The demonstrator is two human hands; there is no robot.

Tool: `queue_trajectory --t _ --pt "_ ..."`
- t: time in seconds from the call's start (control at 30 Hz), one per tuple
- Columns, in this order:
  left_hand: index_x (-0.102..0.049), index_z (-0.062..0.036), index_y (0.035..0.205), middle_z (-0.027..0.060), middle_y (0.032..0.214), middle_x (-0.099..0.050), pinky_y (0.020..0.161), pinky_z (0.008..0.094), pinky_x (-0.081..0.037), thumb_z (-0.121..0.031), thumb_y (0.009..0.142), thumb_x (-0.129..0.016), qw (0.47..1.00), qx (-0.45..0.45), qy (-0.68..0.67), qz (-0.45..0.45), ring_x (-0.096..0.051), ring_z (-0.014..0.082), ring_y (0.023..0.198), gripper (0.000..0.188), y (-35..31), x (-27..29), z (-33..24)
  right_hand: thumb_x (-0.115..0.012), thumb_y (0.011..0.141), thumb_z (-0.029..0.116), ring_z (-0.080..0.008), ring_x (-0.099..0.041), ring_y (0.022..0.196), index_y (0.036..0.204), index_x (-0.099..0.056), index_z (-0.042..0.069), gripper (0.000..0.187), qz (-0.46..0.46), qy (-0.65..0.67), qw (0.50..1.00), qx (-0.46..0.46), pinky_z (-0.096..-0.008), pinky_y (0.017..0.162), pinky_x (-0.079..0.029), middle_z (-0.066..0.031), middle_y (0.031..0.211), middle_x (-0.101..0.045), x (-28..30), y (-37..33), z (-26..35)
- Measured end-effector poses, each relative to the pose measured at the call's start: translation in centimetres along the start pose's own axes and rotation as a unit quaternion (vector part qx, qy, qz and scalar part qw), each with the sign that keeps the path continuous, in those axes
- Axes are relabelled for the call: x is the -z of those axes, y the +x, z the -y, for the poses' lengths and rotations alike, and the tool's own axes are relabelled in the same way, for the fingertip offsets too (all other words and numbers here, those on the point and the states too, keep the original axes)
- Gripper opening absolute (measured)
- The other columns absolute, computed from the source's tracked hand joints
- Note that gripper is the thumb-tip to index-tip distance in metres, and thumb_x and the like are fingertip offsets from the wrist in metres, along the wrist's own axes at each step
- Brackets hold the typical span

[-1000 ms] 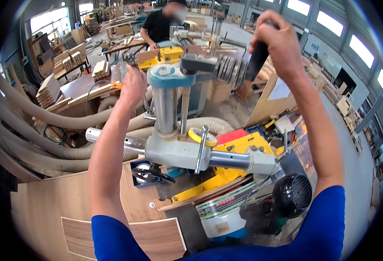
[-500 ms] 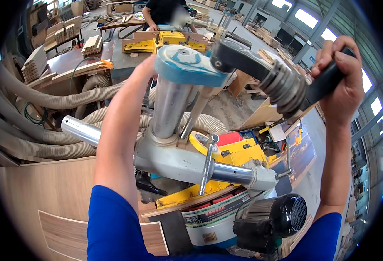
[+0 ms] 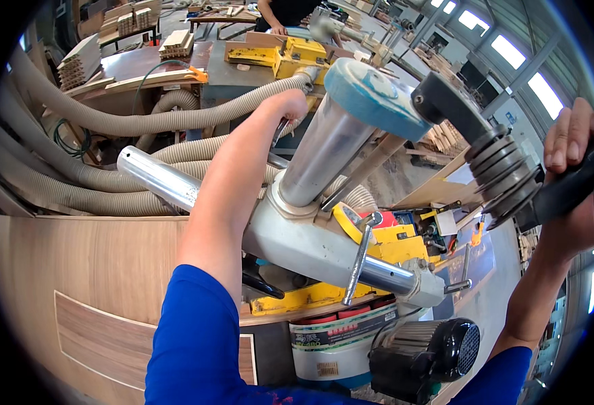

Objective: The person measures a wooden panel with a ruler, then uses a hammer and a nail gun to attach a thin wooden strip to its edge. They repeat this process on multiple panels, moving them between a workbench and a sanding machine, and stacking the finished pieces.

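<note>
A grey metal column (image 3: 327, 152) with a blue cap (image 3: 374, 98) rises from a cast arm clamp (image 3: 300, 243). My right hand (image 3: 572, 142) is curled round the black grip of a crank handle (image 3: 476, 108), which is fixed to the cap. A ribbed dark sleeve (image 3: 503, 165) sits between the crank's arm and its grip. My left arm reaches past the column; there my left hand (image 3: 287, 104) is closed on a thin metal lever (image 3: 278, 135), its fingers mostly hidden. A chrome bar (image 3: 381, 275) passes through the clamp, crossed by a T-handle (image 3: 361, 260). Yellow tape (image 3: 349, 223) rests on the clamp.
Below hang a black motor (image 3: 425, 347) and a white feeder housing (image 3: 341, 347). Ribbed hoses (image 3: 128, 125) run along the left above a wooden panel (image 3: 108, 263). A yellow machine guard (image 3: 300, 57) stands behind. Another person's hand (image 3: 278, 30) is at the far bench.
The crank's grip and my right hand have moved right and down. The view has shifted, so the column now appears farther right and more tilted. My left hand stays behind the column.
</note>
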State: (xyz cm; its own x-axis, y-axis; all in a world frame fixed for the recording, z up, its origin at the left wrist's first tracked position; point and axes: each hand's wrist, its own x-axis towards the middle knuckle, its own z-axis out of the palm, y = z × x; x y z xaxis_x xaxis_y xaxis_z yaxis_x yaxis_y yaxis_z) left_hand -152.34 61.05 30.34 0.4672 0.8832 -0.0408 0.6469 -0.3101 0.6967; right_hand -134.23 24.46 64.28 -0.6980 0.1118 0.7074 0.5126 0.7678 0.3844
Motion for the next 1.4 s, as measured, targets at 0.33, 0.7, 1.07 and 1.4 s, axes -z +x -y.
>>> queue_trajectory --t 0.33,0.7,1.07,1.4 --pt "-0.069 0.0099 0.077 0.0239 0.071 -0.068 0.056 0.0455 -0.053 -0.008 0.083 -0.054 0.998 0.032 -0.026 -0.05 -0.07 0.0334 0.062 0.024 -1.8 2.2 1.7 -0.053 0.093 0.023 -0.0169 -0.059 0.058 0.098 -0.055 -0.002 0.026 -0.036 0.229 0.924 -0.305 -0.0316 0.053 -0.049 -0.0089 0.072 -0.06 -12.1 10.6 8.3" --pt "-0.065 0.0146 0.084 0.0275 0.07 -0.068 0.058 0.0459 -0.055 -0.012 0.087 -0.053 0.985 -0.035 -0.11 -0.129 -0.071 0.0342 0.064 0.03 -6.4 4.7 -2.8 -0.055 0.091 0.042 -0.0161 -0.063 0.061 0.114 -0.056 -0.004 0.051 0.071 -0.085 0.885 -0.452 -0.0323 0.056 -0.05 -0.0098 0.075 -0.061 -11.1 0.7 -10.7" --pt "-0.056 -0.0045 0.093 0.0028 0.073 -0.058 0.055 0.0262 -0.047 -0.037 0.096 -0.065 0.817 -0.189 -0.478 -0.262 -0.056 0.0104 0.061 0.033 -22.5 7.9 -8.0 -0.055 0.087 0.04 -0.0246 -0.066 0.059 0.094 -0.058 -0.003 0.043 0.037 -0.173 0.867 -0.465 -0.0389 0.065 -0.052 -0.0154 0.066 -0.064 -5.0 -2.6 -7.9" --pt "-0.059 0.0008 0.095 0.0115 0.103 -0.062 0.102 0.0307 -0.039 -0.028 0.102 -0.037 0.759 -0.346 -0.483 -0.266 -0.056 0.0194 0.107 0.036 -33.7 -2.6 -3.5 -0.056 0.091 0.042 -0.0189 -0.066 0.057 0.12 -0.055 -0.004 0.055 0.107 -0.093 0.829 -0.54 -0.0323 0.051 -0.05 -0.0117 0.074 -0.066 -0.4 -0.9 -0.8"
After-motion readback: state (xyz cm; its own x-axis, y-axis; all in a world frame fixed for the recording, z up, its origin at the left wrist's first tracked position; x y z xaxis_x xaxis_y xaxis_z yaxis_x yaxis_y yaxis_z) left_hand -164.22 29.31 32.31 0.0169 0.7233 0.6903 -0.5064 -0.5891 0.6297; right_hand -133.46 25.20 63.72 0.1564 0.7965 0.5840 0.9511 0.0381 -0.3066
